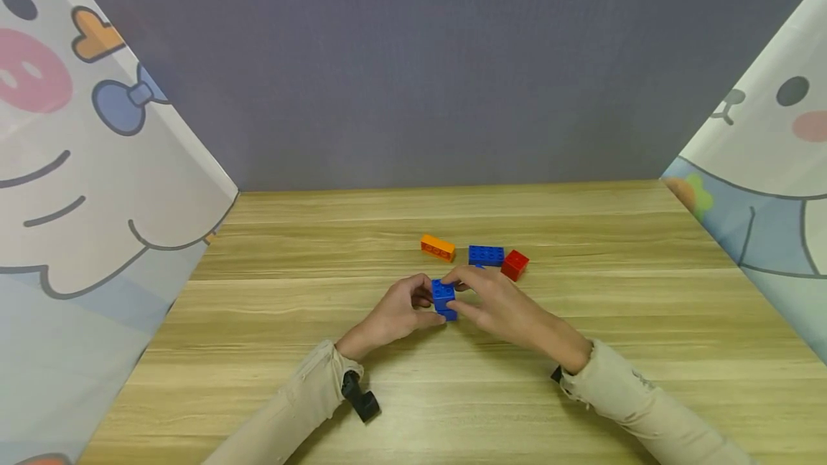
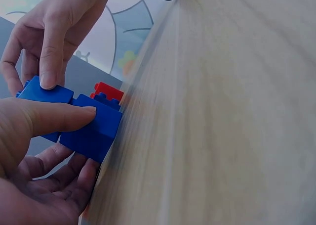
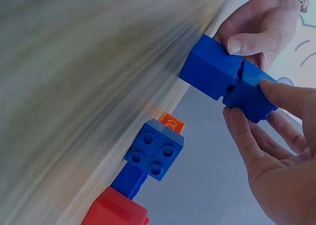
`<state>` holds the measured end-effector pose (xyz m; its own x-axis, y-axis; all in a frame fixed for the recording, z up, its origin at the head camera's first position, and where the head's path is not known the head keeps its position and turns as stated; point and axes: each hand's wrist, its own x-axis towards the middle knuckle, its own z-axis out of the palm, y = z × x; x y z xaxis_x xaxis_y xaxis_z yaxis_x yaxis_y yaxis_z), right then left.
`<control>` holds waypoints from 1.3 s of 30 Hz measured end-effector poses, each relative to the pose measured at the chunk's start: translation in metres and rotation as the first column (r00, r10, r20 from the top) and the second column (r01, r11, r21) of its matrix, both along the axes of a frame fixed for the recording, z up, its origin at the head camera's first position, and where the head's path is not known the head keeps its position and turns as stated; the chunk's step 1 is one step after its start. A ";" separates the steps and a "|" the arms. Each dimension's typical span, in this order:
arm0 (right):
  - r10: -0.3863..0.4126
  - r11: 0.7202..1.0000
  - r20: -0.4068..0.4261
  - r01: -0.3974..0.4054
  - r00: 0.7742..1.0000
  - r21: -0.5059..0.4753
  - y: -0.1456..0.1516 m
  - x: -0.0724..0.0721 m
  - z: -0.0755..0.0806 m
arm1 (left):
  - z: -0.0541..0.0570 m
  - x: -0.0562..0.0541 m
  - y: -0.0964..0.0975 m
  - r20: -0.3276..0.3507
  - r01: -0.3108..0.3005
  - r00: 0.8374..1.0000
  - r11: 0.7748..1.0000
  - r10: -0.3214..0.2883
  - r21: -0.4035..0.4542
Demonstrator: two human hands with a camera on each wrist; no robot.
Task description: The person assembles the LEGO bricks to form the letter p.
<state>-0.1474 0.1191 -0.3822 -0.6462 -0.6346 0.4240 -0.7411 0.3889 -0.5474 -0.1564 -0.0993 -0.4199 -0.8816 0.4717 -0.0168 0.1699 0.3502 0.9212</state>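
Two blue toy building blocks are stacked between my hands. The upper block [image 1: 443, 298] has studs on top, and my right hand [image 1: 497, 303] pinches it between thumb and fingers. Beneath it, my left hand [image 1: 402, 313] holds the lower block [image 3: 210, 67], thumb on one face and fingers behind, as the left wrist view shows. In the right wrist view a narrow gap shows between the two blocks, and the upper one sits slightly askew. Whether they are fully joined I cannot tell. The lower block stands at the wooden tabletop.
Just beyond the hands lie an orange block [image 1: 438, 248] on its side, a long blue block [image 1: 486, 255] and a red block [image 1: 515, 265]. Another blue block [image 3: 155, 148] stands near them, mostly hidden by the right hand in the head view. A grey panel [image 1: 413, 77] rises behind the table.
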 end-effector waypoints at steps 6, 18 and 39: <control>-0.016 1.000 -0.010 0.016 1.000 0.020 0.001 0.001 0.000 | 0.002 0.000 0.000 -0.006 0.010 1.000 1.000 -0.010 0.002; -0.007 1.000 -0.001 0.007 1.000 0.029 0.003 -0.001 -0.001 | 0.000 -0.001 0.000 -0.026 0.014 1.000 1.000 -0.014 0.003; -0.020 0.995 -0.179 0.037 0.984 0.092 0.003 0.001 -0.001 | 0.002 -0.001 0.001 -0.045 0.023 0.999 1.000 -0.023 0.001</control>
<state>-0.1464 0.1223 -0.3830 -0.5846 -0.6594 0.4727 -0.8109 0.4551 -0.3679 -0.1576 -0.0984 -0.4179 -0.8705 0.4916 0.0235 0.2194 0.3448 0.9127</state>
